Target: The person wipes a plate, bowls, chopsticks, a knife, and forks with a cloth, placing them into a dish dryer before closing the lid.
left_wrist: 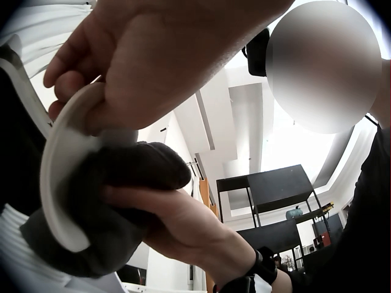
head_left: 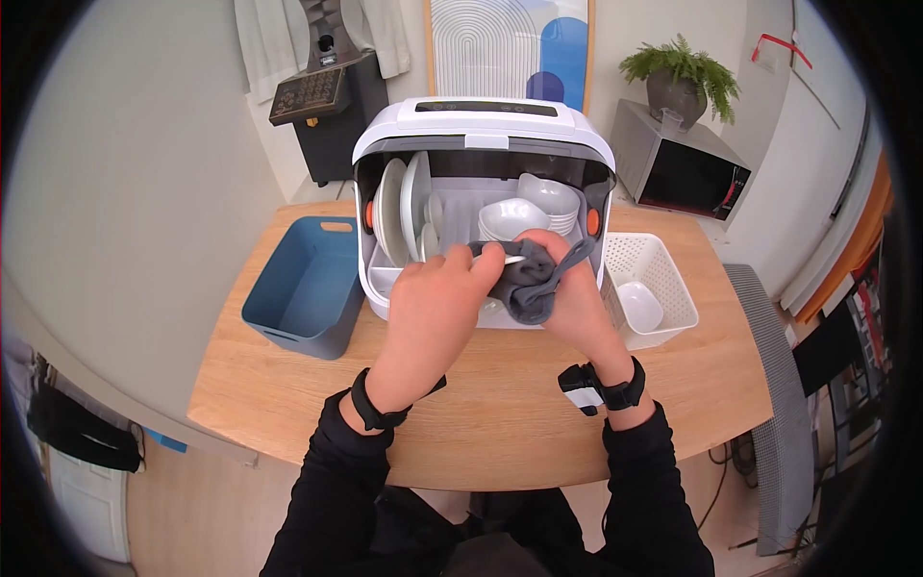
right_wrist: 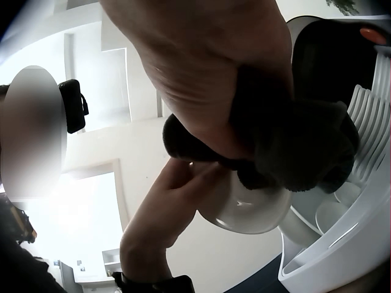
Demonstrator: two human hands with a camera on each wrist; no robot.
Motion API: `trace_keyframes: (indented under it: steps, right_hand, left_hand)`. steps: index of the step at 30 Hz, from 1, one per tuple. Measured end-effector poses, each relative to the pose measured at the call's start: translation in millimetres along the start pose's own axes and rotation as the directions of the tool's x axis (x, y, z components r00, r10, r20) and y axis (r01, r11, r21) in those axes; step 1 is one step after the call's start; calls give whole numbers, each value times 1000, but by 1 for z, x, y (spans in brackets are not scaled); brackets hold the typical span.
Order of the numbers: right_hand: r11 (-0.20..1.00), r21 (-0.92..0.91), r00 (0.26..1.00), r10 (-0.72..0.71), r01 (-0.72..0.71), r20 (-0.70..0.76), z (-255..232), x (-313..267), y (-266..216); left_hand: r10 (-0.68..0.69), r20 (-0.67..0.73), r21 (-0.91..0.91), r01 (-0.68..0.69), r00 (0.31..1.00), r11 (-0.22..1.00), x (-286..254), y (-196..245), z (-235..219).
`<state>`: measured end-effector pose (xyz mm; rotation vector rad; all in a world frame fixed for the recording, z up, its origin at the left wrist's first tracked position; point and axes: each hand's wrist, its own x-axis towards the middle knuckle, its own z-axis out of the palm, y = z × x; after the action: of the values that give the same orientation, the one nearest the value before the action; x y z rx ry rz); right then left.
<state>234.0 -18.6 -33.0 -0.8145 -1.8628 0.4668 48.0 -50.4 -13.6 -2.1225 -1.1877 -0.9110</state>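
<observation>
In front of the open white cabinet [head_left: 486,125], both hands meet over a white bowl [right_wrist: 247,213]. My left hand [head_left: 437,298] pinches its rim between thumb and fingers. A dark grey cloth [head_left: 529,288] is bunched in my right hand [head_left: 577,303], which presses it into the bowl. The head view shows only a thin white edge of the bowl, as hand and cloth cover the rest. From the left wrist, the bowl [left_wrist: 52,171] appears edge-on, with the cloth [left_wrist: 91,226] filling its inner side.
Inside the cabinet, white plates [head_left: 415,202] stand upright at left and white bowls [head_left: 548,202] are stacked at right. On the wooden table [head_left: 461,433], a blue bin [head_left: 312,337] is left of the cabinet. To the right, a white perforated basket [head_left: 673,317] contains a white bowl [head_left: 638,306].
</observation>
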Motion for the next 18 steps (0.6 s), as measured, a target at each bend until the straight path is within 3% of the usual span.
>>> trace_keyframes:
  steps: [2, 6, 9, 12, 15, 18]
  right_hand:
    - [984, -167, 998, -56, 60, 28, 5, -3, -4]
    - [990, -129, 999, 52, -53, -9, 1, -2, -6]
    - [994, -90, 991, 46, -58, -129, -8, 1, -8]
    - [997, 64, 962, 68, -53, -264, -16, 5, 0]
    - [994, 110, 957, 60, -30, -285, -16, 4, -2]
    - [1000, -26, 976, -7, 1, -218, -17, 2, -8]
  left_hand:
    - [-1, 38, 44, -1, 999, 999, -4, 5, 7]
    - [39, -13, 30, -38, 999, 999, -1, -2, 11]
    - [-79, -154, -125, 60, 985, 990, 8, 0, 5]
    - [-203, 51, -175, 209, 978, 962, 2, 7, -3]
    - [-188, -71, -228, 167, 980, 959, 1, 14, 10]
    - [-104, -64, -82, 99, 992, 992, 0, 12, 5]
